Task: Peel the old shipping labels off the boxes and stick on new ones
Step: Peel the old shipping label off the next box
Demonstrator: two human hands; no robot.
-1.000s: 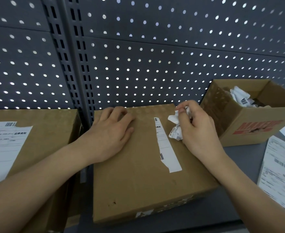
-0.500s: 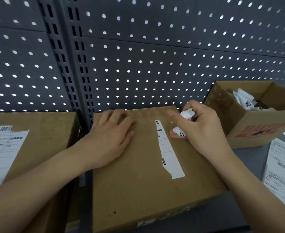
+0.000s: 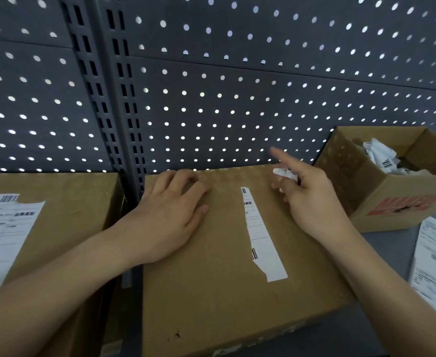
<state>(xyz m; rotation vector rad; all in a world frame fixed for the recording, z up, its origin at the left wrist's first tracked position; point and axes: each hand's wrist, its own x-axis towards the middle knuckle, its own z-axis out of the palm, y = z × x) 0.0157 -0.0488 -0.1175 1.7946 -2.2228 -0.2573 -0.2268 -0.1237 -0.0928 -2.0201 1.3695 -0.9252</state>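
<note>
Cardboard box (image 3: 211, 292) sits on a grey bench (image 3: 399, 240), with a torn strip of old label (image 3: 260, 235) stuck down its top. The left hand (image 3: 168, 217) lies flat, fingers relaxed, pressing the lid near its back edge. The right hand (image 3: 312, 199), blurred, pinches a crumpled label scrap (image 3: 285, 173) over the box's far right corner, forefinger pointing out, near an open scrap box (image 3: 404, 199) holding other wads. The sticky wad may cling to the fingers and miss that box. Pulled fast, the thin strip may shred, leaving residue under a new label.
</note>
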